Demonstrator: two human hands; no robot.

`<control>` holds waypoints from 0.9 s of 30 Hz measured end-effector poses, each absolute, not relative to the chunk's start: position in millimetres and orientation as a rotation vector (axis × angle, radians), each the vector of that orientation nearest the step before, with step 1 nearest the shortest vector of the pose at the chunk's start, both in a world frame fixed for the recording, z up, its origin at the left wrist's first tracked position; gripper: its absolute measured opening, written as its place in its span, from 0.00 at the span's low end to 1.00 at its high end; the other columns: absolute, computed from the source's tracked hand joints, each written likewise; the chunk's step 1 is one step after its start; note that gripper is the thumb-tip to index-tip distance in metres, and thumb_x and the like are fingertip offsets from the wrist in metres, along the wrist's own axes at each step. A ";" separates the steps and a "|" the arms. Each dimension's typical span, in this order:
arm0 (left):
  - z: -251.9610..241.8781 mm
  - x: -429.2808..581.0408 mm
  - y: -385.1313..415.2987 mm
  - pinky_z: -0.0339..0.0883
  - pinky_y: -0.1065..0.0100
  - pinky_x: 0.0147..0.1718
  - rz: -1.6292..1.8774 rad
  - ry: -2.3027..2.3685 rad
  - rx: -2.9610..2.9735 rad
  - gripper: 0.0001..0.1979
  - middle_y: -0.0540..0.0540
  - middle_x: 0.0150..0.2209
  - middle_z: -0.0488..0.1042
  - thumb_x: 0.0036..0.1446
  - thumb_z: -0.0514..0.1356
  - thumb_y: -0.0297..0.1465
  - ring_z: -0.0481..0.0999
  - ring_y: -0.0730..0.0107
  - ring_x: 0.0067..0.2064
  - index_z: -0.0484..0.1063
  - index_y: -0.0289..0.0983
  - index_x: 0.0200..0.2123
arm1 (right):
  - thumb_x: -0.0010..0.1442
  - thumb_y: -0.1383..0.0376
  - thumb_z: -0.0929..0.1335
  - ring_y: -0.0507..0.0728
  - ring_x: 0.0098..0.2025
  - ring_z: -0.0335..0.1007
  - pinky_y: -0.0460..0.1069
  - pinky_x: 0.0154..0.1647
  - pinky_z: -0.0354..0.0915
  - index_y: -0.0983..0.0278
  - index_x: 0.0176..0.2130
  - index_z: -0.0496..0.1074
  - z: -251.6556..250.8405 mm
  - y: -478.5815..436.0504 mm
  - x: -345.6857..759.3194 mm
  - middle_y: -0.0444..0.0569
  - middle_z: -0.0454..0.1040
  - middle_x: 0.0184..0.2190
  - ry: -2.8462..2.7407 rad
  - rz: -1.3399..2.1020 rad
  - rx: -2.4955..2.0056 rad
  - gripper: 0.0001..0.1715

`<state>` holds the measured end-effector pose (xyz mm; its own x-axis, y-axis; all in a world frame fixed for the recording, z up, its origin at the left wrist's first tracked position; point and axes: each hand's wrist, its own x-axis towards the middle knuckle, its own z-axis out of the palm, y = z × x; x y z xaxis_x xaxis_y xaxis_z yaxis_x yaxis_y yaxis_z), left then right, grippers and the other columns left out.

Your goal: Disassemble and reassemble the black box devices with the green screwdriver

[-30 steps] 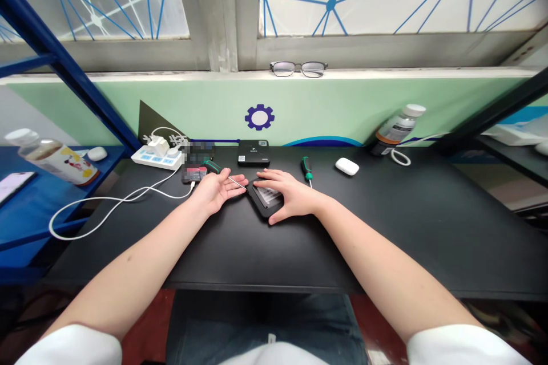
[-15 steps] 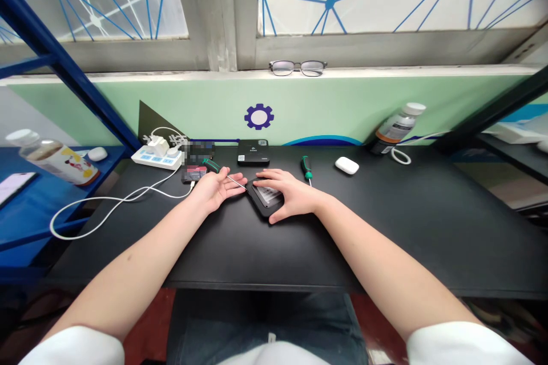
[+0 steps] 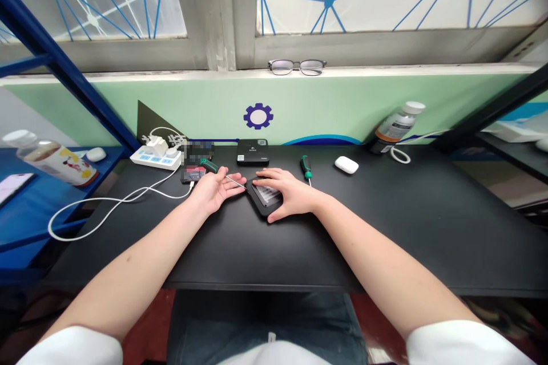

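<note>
My left hand (image 3: 216, 191) lies palm up at the middle of the desk, with a green-and-black screwdriver (image 3: 209, 166) held at the thumb and fingers. The metal shaft points right, and its tip meets the near-left edge of a flat black case (image 3: 264, 208). Whether the tip sits in a screw or slot is too small to tell. Over the case's top, my right hand (image 3: 289, 193) grips it, thumb at the near edge and fingers across the far side. A pale printed label (image 3: 268, 195) shows partly under that hand.
A second screwdriver (image 3: 306, 167) lies beyond my right hand, beside a white earbud case (image 3: 346, 165). Behind the hands is a black box (image 3: 252, 153). At left are a power strip (image 3: 156, 157) and a looping white cable (image 3: 96, 199). A bottle (image 3: 396, 128) leans at the right.
The screwdriver's handle has turned slightly, showing more black and less green. Both hands and the black case keep their places, and the view shifts a little.
</note>
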<state>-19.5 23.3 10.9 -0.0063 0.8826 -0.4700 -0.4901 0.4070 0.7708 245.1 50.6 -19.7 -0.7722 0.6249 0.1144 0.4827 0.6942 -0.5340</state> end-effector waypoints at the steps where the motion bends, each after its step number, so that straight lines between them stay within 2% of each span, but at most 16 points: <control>1: 9.9 -19.8 23.3 0.82 0.46 0.49 1.143 1.112 0.450 0.14 0.40 0.33 0.82 0.77 0.52 0.28 0.88 0.55 0.37 0.68 0.35 0.35 | 0.44 0.44 0.84 0.77 0.79 0.50 0.75 0.77 0.49 0.52 0.72 0.67 -19.8 50.6 245.1 0.59 0.61 0.77 -2.616 0.709 -0.876 0.63; 7: 3.6 -22.3 24.2 0.80 0.41 0.53 1.151 1.075 0.453 0.11 0.39 0.33 0.82 0.76 0.56 0.29 0.88 0.54 0.38 0.68 0.35 0.36 | 0.44 0.45 0.85 0.77 0.79 0.50 0.75 0.77 0.48 0.51 0.72 0.67 -21.0 50.5 245.3 0.58 0.61 0.76 -2.597 0.719 -0.872 0.63; 11: 3.8 -21.7 23.6 0.79 0.40 0.54 1.155 1.086 0.465 0.12 0.39 0.33 0.82 0.77 0.54 0.28 0.88 0.54 0.38 0.68 0.35 0.36 | 0.44 0.45 0.85 0.78 0.79 0.50 0.76 0.77 0.48 0.51 0.72 0.67 -21.0 50.7 245.3 0.58 0.61 0.77 -2.603 0.715 -0.868 0.63; 20: 11.8 -12.5 16.4 0.82 0.47 0.49 1.111 1.126 0.468 0.13 0.39 0.32 0.82 0.78 0.52 0.28 0.88 0.56 0.37 0.68 0.35 0.36 | 0.44 0.44 0.85 0.78 0.79 0.51 0.76 0.77 0.49 0.52 0.72 0.68 -23.0 51.4 244.7 0.59 0.62 0.76 -2.588 0.692 -0.867 0.63; 27: 11.5 -10.7 13.3 0.79 0.42 0.53 1.129 1.110 0.466 0.10 0.39 0.34 0.83 0.77 0.54 0.28 0.88 0.54 0.38 0.67 0.36 0.38 | 0.45 0.43 0.84 0.78 0.79 0.51 0.76 0.76 0.49 0.51 0.72 0.67 -22.4 50.8 244.2 0.59 0.62 0.76 -2.589 0.670 -0.856 0.63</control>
<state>-10.7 13.3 11.5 0.0066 0.8870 -0.4618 -0.4770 0.4087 0.7781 244.2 50.8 -22.4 -0.7639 0.6250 0.1604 0.4689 0.7084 -0.5275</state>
